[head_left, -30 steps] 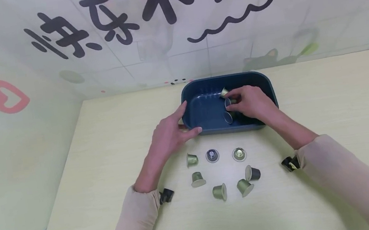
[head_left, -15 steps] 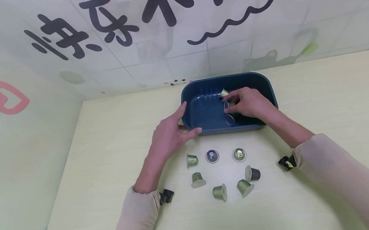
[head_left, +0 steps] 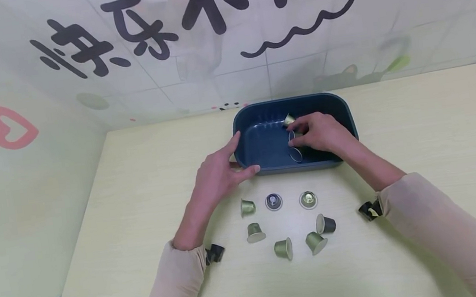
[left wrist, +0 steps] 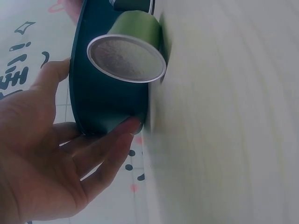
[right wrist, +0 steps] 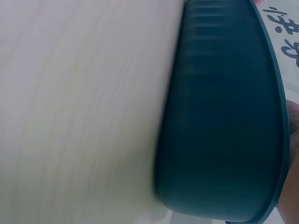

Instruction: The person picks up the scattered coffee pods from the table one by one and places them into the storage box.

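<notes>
In the head view, a dark blue plastic bin (head_left: 268, 170) stands on the table against the back wall. My left hand (head_left: 216, 176) holds its left end, thumb at the front side; the left wrist view shows fingers (left wrist: 105, 156) against the bin's outside. My right hand (head_left: 319, 133) reaches inside and pinches a coffee capsule (head_left: 292, 137) between thumb and fingers. A gold-green capsule (head_left: 289, 120) lies behind it, and another capsule (head_left: 296, 155) lies in front, partly covered by the hand. The bin wall (right wrist: 224, 121) hides the right hand in the right wrist view.
Several capsules lie on the table before the bin: a dark blue one (head_left: 274, 201), a light green one (head_left: 308, 200), a black one (head_left: 325, 223) and more green ones, such as the green capsule (head_left: 283, 249). The printed wall (head_left: 212, 86) rises right behind.
My right hand has shifted slightly left in the bin with the pinched capsule, and the front capsule has turned a little. Over the last half second hardly anything moves. The left hand stays put.
</notes>
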Available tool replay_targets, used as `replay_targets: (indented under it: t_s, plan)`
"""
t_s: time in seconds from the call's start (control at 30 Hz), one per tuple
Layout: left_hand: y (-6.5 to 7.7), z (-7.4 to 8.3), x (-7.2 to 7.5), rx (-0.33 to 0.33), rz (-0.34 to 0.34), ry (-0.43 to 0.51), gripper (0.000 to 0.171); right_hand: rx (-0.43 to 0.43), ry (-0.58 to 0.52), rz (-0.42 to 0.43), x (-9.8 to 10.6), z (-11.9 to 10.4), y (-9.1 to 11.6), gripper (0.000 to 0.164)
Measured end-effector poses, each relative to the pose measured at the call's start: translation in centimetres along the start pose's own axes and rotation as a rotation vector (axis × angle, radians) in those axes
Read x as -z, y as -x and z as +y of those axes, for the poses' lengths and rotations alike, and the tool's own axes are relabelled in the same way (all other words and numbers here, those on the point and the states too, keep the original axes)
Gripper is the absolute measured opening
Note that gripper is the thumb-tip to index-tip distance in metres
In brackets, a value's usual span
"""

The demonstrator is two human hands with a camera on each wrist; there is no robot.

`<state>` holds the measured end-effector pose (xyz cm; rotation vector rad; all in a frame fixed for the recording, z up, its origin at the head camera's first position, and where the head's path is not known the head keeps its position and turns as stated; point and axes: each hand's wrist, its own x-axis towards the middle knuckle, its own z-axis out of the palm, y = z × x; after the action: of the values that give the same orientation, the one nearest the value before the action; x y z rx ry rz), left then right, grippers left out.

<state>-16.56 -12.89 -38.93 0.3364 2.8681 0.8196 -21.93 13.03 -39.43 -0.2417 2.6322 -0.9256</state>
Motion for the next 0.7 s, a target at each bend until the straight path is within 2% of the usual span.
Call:
replay_targets:
  t_s: [0.7]
  plan:
    - [0.3,-0.3,0.0,-0.023,0.004,0.012,0.092,0.023,-0.047,0.126,0.5,-0.9,2.0,0.043]
